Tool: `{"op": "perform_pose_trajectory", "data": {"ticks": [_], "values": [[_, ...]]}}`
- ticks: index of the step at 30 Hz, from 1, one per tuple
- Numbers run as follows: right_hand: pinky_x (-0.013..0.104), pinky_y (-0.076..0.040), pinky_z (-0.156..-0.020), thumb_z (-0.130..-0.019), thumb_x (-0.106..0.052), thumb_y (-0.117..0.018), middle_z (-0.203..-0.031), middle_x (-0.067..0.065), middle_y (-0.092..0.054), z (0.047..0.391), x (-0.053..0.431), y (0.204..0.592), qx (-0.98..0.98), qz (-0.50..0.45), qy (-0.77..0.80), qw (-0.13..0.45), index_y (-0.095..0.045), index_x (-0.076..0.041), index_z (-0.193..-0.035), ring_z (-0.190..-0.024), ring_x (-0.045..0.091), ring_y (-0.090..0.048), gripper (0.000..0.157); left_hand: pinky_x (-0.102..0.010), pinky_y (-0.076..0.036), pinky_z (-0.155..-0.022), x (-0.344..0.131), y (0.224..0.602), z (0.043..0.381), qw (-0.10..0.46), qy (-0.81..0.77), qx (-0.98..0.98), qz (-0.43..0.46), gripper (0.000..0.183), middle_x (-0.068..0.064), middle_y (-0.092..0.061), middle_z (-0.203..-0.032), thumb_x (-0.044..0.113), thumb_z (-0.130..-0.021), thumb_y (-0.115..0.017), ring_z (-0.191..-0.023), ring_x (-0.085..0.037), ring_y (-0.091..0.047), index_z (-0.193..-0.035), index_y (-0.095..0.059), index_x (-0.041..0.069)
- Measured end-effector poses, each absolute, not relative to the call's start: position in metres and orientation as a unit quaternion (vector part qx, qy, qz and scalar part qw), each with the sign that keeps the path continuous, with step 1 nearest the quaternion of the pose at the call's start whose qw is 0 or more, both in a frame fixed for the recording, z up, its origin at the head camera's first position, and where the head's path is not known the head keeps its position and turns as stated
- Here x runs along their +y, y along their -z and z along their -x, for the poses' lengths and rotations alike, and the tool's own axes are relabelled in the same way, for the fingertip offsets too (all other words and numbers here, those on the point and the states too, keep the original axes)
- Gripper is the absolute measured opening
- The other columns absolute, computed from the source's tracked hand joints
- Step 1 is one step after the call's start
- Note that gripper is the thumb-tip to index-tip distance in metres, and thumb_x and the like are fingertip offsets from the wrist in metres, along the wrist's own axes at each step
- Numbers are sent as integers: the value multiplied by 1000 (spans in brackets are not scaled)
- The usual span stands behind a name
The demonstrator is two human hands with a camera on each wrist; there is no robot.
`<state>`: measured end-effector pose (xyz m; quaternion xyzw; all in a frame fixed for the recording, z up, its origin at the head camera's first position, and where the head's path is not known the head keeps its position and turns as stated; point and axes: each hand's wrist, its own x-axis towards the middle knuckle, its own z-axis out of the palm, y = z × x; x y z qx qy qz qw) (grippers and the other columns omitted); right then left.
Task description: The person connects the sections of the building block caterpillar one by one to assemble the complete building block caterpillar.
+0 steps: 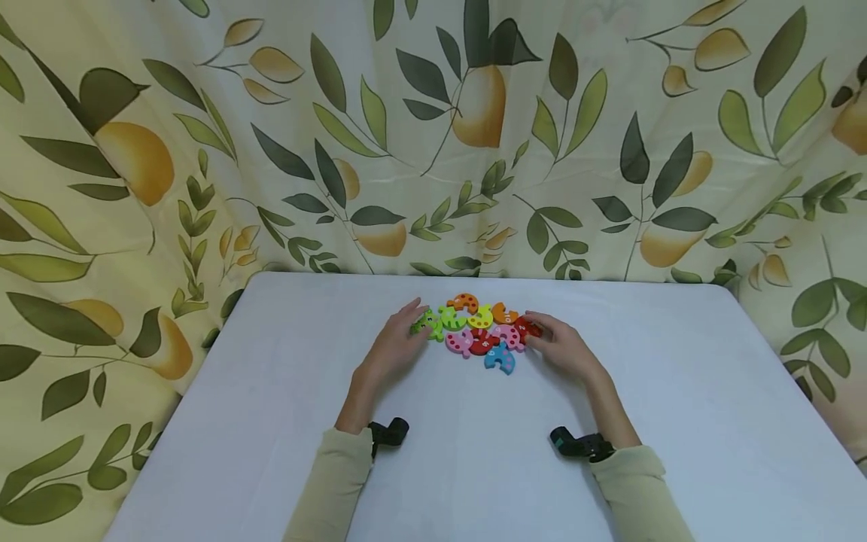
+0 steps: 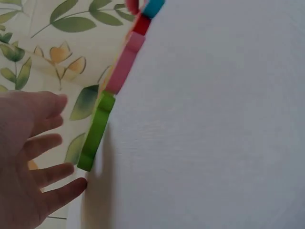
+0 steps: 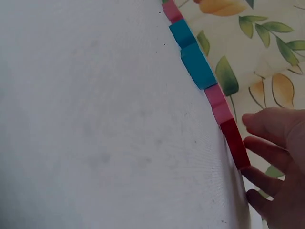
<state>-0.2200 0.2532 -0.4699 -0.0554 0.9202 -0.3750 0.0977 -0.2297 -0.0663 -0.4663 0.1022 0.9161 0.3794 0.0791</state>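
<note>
A cluster of flat, thick puzzle pieces with spots and curved edges lies toward the table's far side, between both hands. My left hand (image 1: 395, 339) is at its left end, fingers extended beside a green piece (image 1: 427, 325) with a face. In the left wrist view the fingers (image 2: 66, 193) reach close to that green piece's end (image 2: 96, 133). At the right end, my right hand (image 1: 564, 345) has its fingertips against a red piece (image 1: 526, 330). A blue piece (image 1: 500, 357) sits nearest me; pink (image 1: 459, 342), yellow (image 1: 481, 317) and orange (image 1: 463, 302) pieces adjoin.
White cloth covers the table (image 1: 460, 452), whose far edge runs close behind the pieces. A leaf-and-fruit patterned curtain (image 1: 433, 188) hangs beyond it. Black wrist cameras (image 1: 389, 433) are strapped at both sleeves.
</note>
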Motion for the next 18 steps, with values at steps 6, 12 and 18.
{"op": "perform_pose_trajectory", "data": {"ticks": [6,12,18], "values": [[62,-30,-112,-94,-19,-61,-150,21,-42,218,253,473,935,91,334,74,-54,-3,-136,-141,44,-32,45,-49,-26,-119,-60,472,221,107,-274,945,-143,46,3,-29,-160,32,-101,-48,-150,-26,-23,-146,-44,26],[61,-30,-112,-94,-17,-62,-148,23,-43,219,254,474,940,98,321,63,-56,-1,-133,-140,45,-33,42,-49,-29,-118,-57,467,217,106,-208,962,-141,44,0,-28,-161,30,-102,-46,-149,-28,-26,-146,-44,26],[61,-31,-112,-93,-12,-61,-149,24,-42,217,254,472,943,91,315,62,-57,-1,-132,-140,46,-32,40,-44,-32,-117,-57,458,216,103,-191,965,-147,41,-4,-33,-158,28,-101,-49,-146,-25,-32,-142,-49,20]]}}
